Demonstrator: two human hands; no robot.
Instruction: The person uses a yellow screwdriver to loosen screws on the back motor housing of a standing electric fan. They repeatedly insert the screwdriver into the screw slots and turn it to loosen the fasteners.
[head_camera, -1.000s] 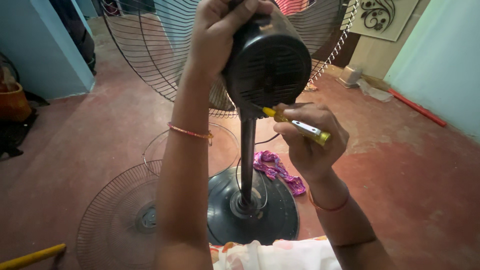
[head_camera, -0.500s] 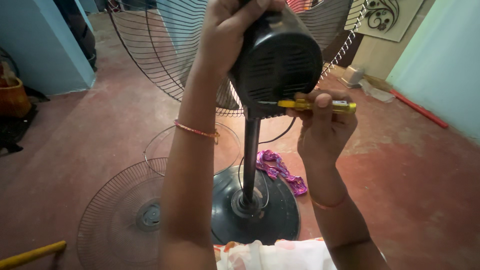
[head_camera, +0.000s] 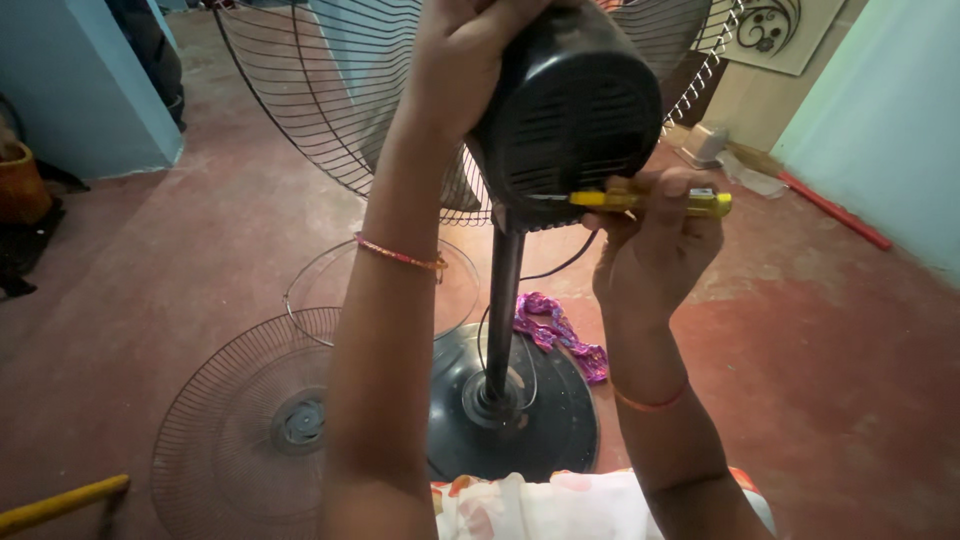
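The right hand (head_camera: 655, 245) pinches a yellow screwdriver (head_camera: 650, 201), tip at the fan motor (head_camera: 570, 110)'s 6 o'clock edge; the left hand (head_camera: 465, 50) grips its top, 12 o'clock.

The right hand (head_camera: 655, 250) has levelled the yellow screwdriver (head_camera: 650, 201), its tip now against the motor housing (head_camera: 570, 110).

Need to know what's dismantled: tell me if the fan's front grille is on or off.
Off: a detached wire grille lies flat on the floor beside the fan's base.
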